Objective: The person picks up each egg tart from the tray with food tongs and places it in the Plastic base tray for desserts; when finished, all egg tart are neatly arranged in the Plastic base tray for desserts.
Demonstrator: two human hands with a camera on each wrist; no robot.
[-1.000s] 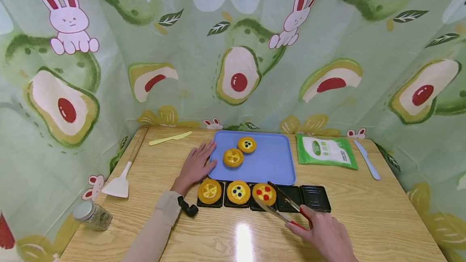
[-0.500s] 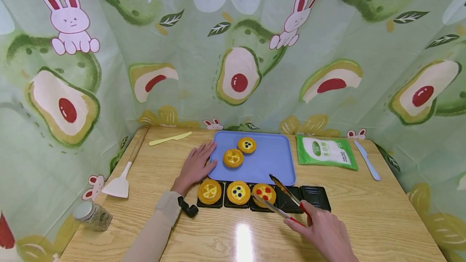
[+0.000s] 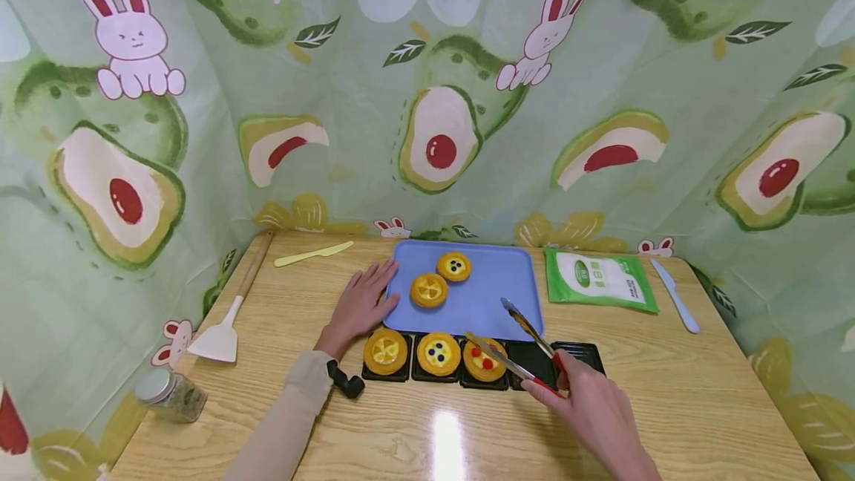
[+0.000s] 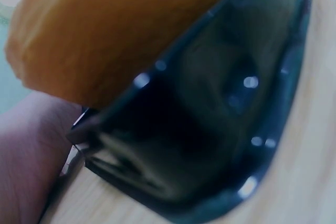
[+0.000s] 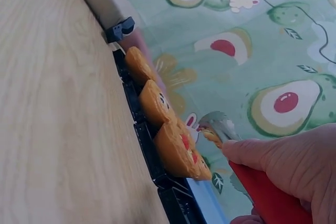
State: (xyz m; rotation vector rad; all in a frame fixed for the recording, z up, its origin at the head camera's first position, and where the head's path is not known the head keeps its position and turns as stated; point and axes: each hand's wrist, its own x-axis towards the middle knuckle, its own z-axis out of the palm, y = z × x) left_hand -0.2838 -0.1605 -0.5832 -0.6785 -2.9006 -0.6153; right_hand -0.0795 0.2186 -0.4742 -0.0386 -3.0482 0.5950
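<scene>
My left hand (image 3: 364, 299) lies flat with fingers spread, its fingertips on the left rim of the blue tray (image 3: 494, 280). Tongs with red grips (image 3: 514, 369) are held in my right hand (image 3: 591, 399). Their arms stand apart with nothing between the tips; one overlaps the red-topped tart (image 3: 482, 370), the other overlaps the blue tray. A tart with yellow wedges (image 3: 385, 352) and a blueberry tart (image 3: 438, 353) sit beside it, each in a small black tray. Two more black trays (image 3: 531, 366) continue the row rightward. On the blue tray are another wedge-topped tart (image 3: 428, 290) and another blueberry tart (image 3: 454, 266).
Right of the blue tray lie a green-and-white packet (image 3: 601, 278) and a light blue knife (image 3: 675, 295). At left are a yellow knife (image 3: 312, 254), a white spatula with a wooden handle (image 3: 219, 336) and a lidded jar (image 3: 170, 396). A patterned curtain (image 3: 361, 132) hangs behind.
The tongs have lifted and spread wider, their far tip moving up over the blue tray and off the red-topped tart's edge. My left hand and the tarts have stayed put.
</scene>
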